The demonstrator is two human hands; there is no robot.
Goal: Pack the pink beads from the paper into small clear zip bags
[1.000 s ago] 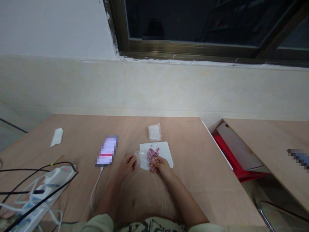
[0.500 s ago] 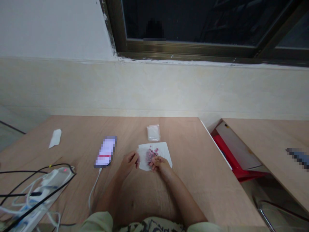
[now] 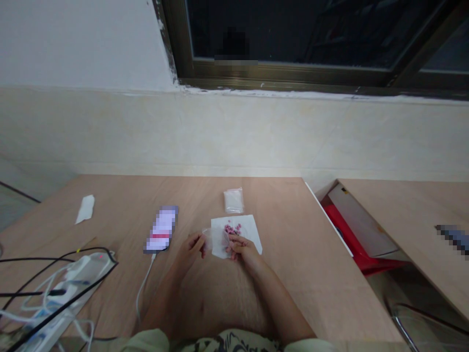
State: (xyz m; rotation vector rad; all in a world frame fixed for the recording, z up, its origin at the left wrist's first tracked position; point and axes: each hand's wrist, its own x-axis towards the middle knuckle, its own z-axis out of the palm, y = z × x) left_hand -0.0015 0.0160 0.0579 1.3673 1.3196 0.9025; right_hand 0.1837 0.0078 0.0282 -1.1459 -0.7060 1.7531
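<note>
Between my two hands a small clear plastic bag [image 3: 217,241] is stretched. My left hand [image 3: 191,248] pinches its left edge over the bare wood. On the other edge close the fingers of my right hand [image 3: 244,248], above the lower part of a white sheet of paper [image 3: 251,230]. Several small pink pieces [image 3: 233,228] lie in a cluster on that paper, just beyond my right fingertips; they are too small to name exactly. Whether the bag holds anything is hard to see. A stack of clear plastic bags [image 3: 233,201] lies behind the paper.
A phone [image 3: 161,230] with a white charging cable [image 3: 140,288] lies left of my hands. Farther left are a power strip [image 3: 69,293] with tangled cables and a white scrap [image 3: 85,209]. A gap with a red item [image 3: 351,244] separates this table from another at right.
My left hand has shifted slightly left and down. The clear bag has moved left with it, uncovering more of the pink cluster. My right hand stays nearly in place.
</note>
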